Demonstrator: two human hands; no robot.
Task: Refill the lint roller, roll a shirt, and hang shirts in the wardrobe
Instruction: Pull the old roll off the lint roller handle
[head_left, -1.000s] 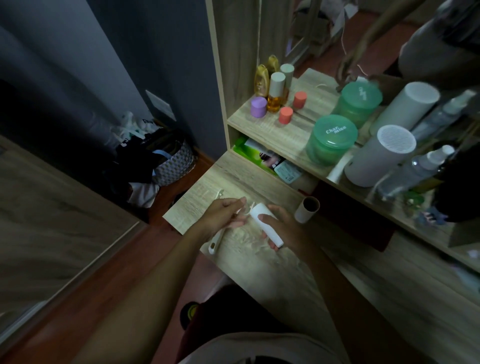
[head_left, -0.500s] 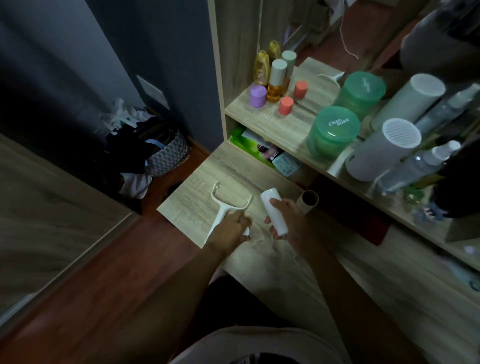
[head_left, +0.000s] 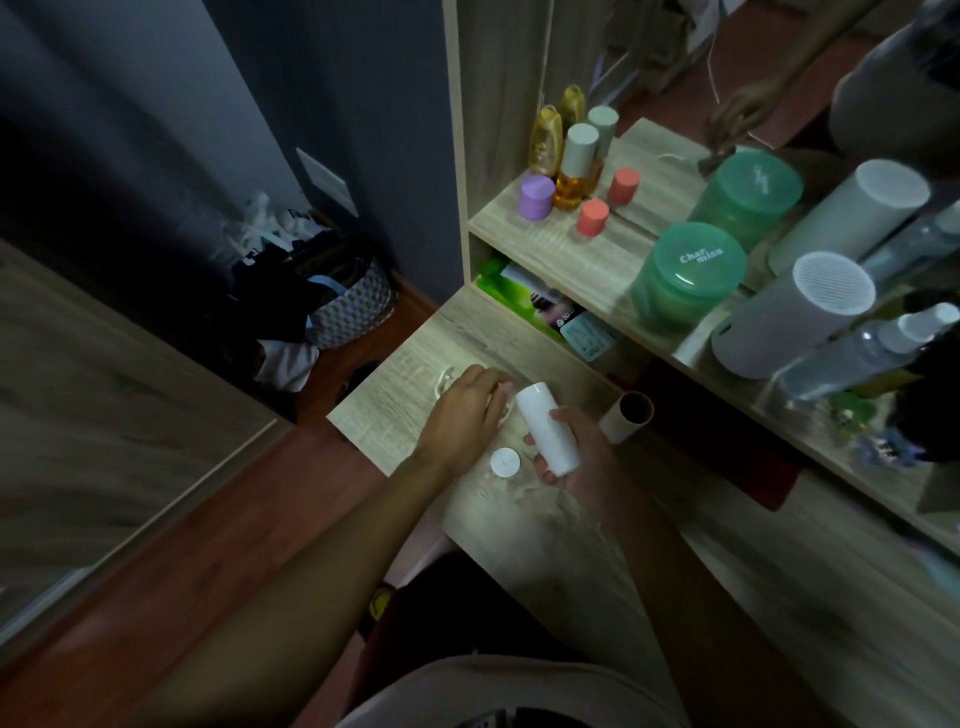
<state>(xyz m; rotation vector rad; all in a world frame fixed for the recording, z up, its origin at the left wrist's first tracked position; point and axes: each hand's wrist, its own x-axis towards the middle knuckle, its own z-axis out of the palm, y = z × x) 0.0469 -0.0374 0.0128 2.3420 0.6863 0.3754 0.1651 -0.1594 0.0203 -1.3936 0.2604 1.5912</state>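
Now refill roll (head_left: 548, 427) within right fingers (head_left: 562, 415)

Place: home bedroom or dressing corner, dimly lit.
Desk (head_left: 519, 519): light wood-grain, under the right hand (head_left: 582, 457).
Shelf (head_left: 571, 249): beyond the hand, crowded with toiletries: amber bottle (head_left: 574, 171), purple jar (head_left: 536, 198), green tub (head_left: 685, 273), spray bottle (head_left: 862, 353).
Mirror (head_left: 675, 62): behind the shelf, doubling the bottles.
Basket (head_left: 353, 306): far left of the hand, on red-brown floor (head_left: 156, 571), heaped with clothes.
Wall (head_left: 311, 78): dark blue-grey.
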